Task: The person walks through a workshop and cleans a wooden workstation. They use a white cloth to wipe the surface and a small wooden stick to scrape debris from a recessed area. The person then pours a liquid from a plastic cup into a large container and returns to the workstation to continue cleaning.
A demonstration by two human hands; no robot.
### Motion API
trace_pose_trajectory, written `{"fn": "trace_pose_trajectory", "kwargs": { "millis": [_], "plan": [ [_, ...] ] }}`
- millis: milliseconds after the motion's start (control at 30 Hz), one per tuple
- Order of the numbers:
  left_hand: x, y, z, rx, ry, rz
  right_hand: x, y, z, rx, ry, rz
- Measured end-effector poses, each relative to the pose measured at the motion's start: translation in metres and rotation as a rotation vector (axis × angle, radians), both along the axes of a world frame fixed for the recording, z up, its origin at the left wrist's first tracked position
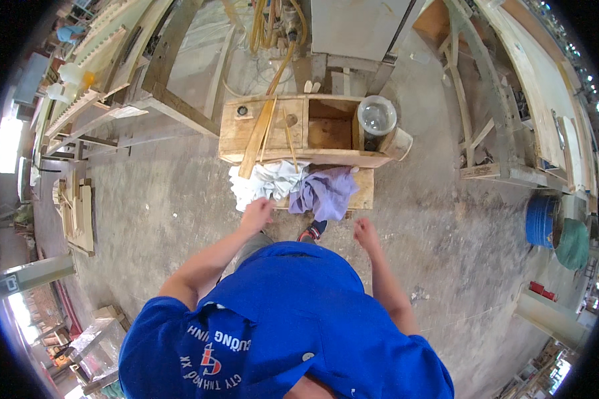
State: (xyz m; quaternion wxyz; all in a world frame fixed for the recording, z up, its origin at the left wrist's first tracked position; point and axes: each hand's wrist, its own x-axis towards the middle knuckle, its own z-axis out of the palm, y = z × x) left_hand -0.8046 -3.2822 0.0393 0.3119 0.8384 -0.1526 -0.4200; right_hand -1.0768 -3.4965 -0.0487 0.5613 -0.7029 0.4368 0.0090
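My left hand [258, 214] is in front of the white cloth [263, 181], its fingers curled inward; nothing shows in it. Out to the right of the purple cloth [326, 191] is my right hand [365, 233], also loosely closed with nothing visible inside. Both cloths lie crumpled along the near side of a wooden box [269, 136]. Across the box's left part rest a flat wooden strip [256, 143] and thinner sticks [289, 136]. A clear round container [377, 116] stands at its right end, beside a whitish bucket [398, 143].
Behind the box stands a pale cabinet [353, 30], with yellow hoses [258, 30] to its left. Wooden frames [180, 110] flank the left side, and a long bench [512, 169] the right. A blue drum [540, 221] is farther right. Wooden pieces [78, 216] lie at left.
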Motion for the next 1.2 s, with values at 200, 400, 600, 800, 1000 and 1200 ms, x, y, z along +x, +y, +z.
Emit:
{"fn": "trace_pose_trajectory", "kwargs": {
  "millis": [200,400,600,800,1000,1200],
  "plan": [
    [-0.005,0.024,0.006,-0.301,0.551,0.434,0.109,0.022,0.073,0.028,-0.294,0.236],
    [-0.03,-0.027,0.027,-0.697,1.313,0.428,0.159,0.056,0.165,-0.639,-0.768,0.7],
    [-0.006,0.01,0.067,-0.288,1.02,0.247,0.091,0.035,0.05,-0.625,-0.315,0.38],
    [0.014,0.064,0.034,-0.126,0.681,0.291,0.102,0.045,0.011,-0.517,0.051,0.129],
    [0.004,0.065,0.027,-0.076,0.742,0.055,0.136,0.032,-0.019,-0.486,0.34,0.015],
    [-0.002,0.04,0.004,-0.14,0.985,0.2,0.138,0.035,0.017,-0.564,0.011,-0.049]
  ]
}}
